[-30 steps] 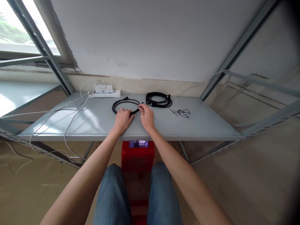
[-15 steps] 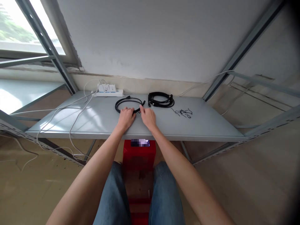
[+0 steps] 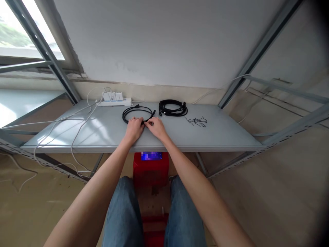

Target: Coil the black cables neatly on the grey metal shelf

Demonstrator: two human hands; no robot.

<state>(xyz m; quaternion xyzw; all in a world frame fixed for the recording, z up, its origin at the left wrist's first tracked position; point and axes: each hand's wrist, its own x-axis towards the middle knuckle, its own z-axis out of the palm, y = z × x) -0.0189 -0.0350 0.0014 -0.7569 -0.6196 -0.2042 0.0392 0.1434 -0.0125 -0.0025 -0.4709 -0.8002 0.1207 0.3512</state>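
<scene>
A black cable (image 3: 133,110) lies in a loose coil on the grey shelf board (image 3: 108,132). My left hand (image 3: 134,128) rests on the near side of that coil, fingers curled over the strands. My right hand (image 3: 155,127) meets it from the right, fingertips pinched at the same spot of the coil. A free plug end of the cable points up-right past my fingers. A second black cable bundle (image 3: 172,108) lies coiled just behind and right of my hands.
A white power strip (image 3: 114,101) with plugged-in adapters sits at the back left, white cords (image 3: 77,118) trailing off the left edge. Small black twist ties (image 3: 196,120) lie to the right. A red stool (image 3: 151,168) stands between my knees. Metal rack struts frame both sides.
My right hand has moved left and nearer, from the cable's free end to the coil beside my left hand. The left hand stays on the coil.
</scene>
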